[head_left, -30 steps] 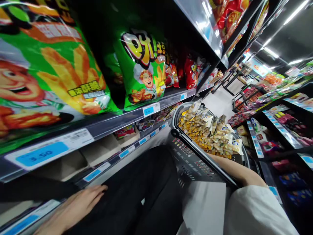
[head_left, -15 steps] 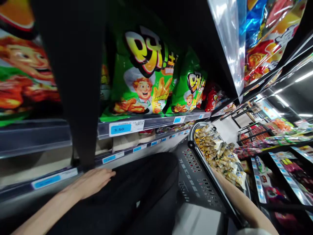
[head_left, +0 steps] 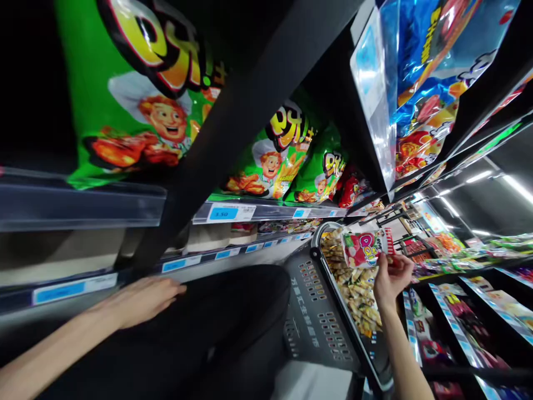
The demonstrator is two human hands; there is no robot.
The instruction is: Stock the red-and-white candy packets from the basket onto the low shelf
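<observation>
Held up by its edge in my right hand (head_left: 392, 279) is a small pink-and-white snack packet (head_left: 361, 249), pinched between thumb and fingers. Under it stands a grey shopping basket (head_left: 310, 305) with perforated sides, filled with several small gold-and-white packets (head_left: 357, 291). My left hand (head_left: 144, 301) lies over my dark-clothed leg (head_left: 245, 311), fingers extended and holding nothing; the leg's edge partly hides its fingertips.
Green snack bags (head_left: 166, 125) line the shelf at left, behind a slanting black post (head_left: 233, 128). Blue price tags (head_left: 224, 213) run along the shelf edges. Upper right, more bags (head_left: 433, 105) sit on a higher shelf. Across the aisle are sloping display racks (head_left: 462, 316).
My right hand, hidden at the basket before, has risen out with the pink-and-white packet. The left hand stays on my leg. The view has shifted, bringing the post across the green bags.
</observation>
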